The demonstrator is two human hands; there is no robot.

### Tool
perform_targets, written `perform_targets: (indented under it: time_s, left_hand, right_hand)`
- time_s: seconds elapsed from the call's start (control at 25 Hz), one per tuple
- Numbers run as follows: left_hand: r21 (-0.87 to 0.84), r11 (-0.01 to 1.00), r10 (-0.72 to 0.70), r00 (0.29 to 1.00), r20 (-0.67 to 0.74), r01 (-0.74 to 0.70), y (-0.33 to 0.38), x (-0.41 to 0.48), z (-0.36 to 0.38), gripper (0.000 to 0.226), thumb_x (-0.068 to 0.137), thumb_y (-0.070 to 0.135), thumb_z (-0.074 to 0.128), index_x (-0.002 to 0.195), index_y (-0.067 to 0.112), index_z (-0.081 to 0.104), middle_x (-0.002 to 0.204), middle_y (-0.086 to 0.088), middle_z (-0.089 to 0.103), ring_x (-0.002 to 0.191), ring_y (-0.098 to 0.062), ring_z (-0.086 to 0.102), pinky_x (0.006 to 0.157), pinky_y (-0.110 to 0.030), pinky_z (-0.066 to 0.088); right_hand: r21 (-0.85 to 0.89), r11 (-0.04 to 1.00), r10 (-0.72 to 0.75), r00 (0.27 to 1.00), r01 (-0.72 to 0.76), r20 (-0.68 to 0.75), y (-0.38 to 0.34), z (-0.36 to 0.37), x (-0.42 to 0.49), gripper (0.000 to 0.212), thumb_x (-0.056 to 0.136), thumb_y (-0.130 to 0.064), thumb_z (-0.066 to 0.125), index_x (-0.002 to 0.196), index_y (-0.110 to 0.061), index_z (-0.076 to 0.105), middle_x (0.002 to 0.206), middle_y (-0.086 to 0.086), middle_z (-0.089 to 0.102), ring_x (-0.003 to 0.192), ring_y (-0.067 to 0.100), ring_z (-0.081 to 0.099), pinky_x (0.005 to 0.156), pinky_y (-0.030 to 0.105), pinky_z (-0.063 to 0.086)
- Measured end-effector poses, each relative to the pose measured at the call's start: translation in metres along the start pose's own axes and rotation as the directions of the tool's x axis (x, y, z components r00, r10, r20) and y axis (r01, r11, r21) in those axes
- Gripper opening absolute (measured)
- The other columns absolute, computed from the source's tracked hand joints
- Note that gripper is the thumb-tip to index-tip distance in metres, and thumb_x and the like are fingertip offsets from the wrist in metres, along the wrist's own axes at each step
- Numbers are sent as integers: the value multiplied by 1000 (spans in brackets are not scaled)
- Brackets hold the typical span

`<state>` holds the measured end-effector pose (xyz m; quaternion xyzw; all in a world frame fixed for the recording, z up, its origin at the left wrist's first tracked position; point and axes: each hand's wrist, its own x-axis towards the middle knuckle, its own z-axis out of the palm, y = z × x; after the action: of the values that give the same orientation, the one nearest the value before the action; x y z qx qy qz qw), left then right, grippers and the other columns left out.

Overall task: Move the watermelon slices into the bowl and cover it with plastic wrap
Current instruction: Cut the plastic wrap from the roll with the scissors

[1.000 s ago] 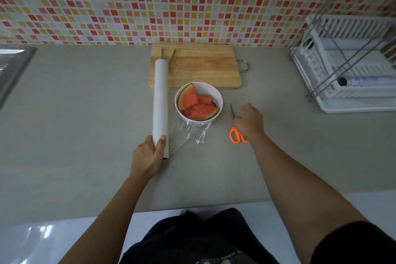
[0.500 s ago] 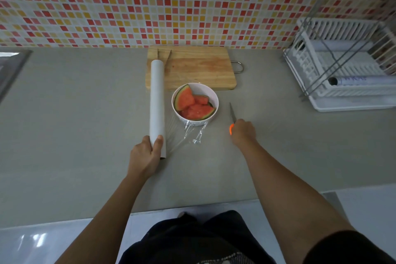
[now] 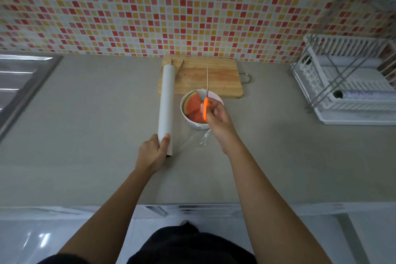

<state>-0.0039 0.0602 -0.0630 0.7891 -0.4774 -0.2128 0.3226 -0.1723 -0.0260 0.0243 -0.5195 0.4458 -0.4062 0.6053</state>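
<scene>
Gripping the near end of the smooth white plastic wrap roll (image 3: 166, 100), my left hand (image 3: 153, 152) curls round the tube, which lies mid-worktop (image 3: 96, 124). Crinkled clear film (image 3: 192, 138) spreads right to the round white bowl (image 3: 198, 126) holding the red watermelon slices (image 3: 192, 105). Above it, my right hand (image 3: 218, 120) clasps the orange-handled scissors (image 3: 206, 109), their thin blades pointing at the back edge.

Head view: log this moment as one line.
left hand: grips plastic wrap roll | right hand: holds orange scissors over bowl | watermelon slices: in bowl | next: likely cut wrap
</scene>
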Motion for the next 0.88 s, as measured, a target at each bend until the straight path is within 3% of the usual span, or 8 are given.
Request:
perform_targets:
  time_s: [0.12, 0.2, 0.28, 0.48, 0.6, 0.76, 0.88]
  left_hand:
    - [20, 1000, -20, 1000, 3, 20, 4, -3, -2, 57, 93, 54, 33, 90, 2, 56, 89, -24, 64, 85, -40, 60, 70, -41, 44]
    - [28, 999, -41, 999, -2, 41, 6, -4, -3, 56, 94, 53, 35, 91, 2, 57, 91, -26, 65, 88, -40, 60, 71, -40, 44]
    - [-8, 998, -61, 998, 6, 61, 7, -3, -3, 64, 87, 59, 31, 91, 2, 58, 91, -25, 66, 88, -40, 62, 75, -41, 48]
    - [-180, 974, -125, 988, 89, 139, 3, 1, -7, 66, 80, 66, 35, 88, 6, 59, 74, -6, 63, 79, -32, 69, 78, -45, 55]
    - [-248, 949, -167, 978, 127, 194, -7, 5, -5, 61, 80, 66, 38, 83, 8, 59, 81, -7, 62, 76, -27, 69, 79, -43, 56]
    - [-261, 936, -189, 964, 189, 235, -28, 7, -1, 48, 88, 57, 41, 75, 15, 57, 79, -2, 60, 57, 0, 63, 65, -22, 51]
    - [-256, 938, -191, 965, 179, 233, -30, 5, 0, 44, 90, 54, 41, 71, 18, 56, 73, 2, 58, 61, -7, 59, 55, -19, 43]
  right_hand:
    - [51, 997, 49, 999, -49, 16, 8, 10, -15, 21, 88, -24, 57, 102, -12, 47, 96, 15, 65, 81, 6, 65, 68, 9, 44]
    - [6, 997, 75, 994, -76, 76, 15, 18, -27, 22, 90, -21, 55, 104, -7, 46, 79, 4, 58, 66, -6, 59, 70, 12, 42]
    - [23, 995, 98, 991, -101, 92, 22, 25, -36, 24, 90, -16, 54, 108, -1, 45, 75, -3, 54, 63, -11, 58, 69, 11, 42]
    - [16, 989, 146, 988, -147, 57, 44, 38, -62, 20, 91, -18, 54, 101, -3, 45, 68, -7, 54, 56, -9, 56, 57, 10, 44]
    - [17, 978, 206, 977, -207, 53, 79, 45, -85, 20, 91, -15, 54, 100, 1, 45, 61, -11, 56, 54, -11, 57, 53, 6, 42]
    - [-65, 936, 346, 938, -345, -4, 113, 61, -109, 32, 81, -43, 60, 62, -20, 48, 55, -1, 45, 47, 0, 43, 50, 11, 40]
    - [-149, 914, 386, 922, -377, 37, 118, 64, -120, 43, 72, -60, 55, 64, -18, 51, 63, 7, 43, 53, 7, 41, 49, 12, 38]
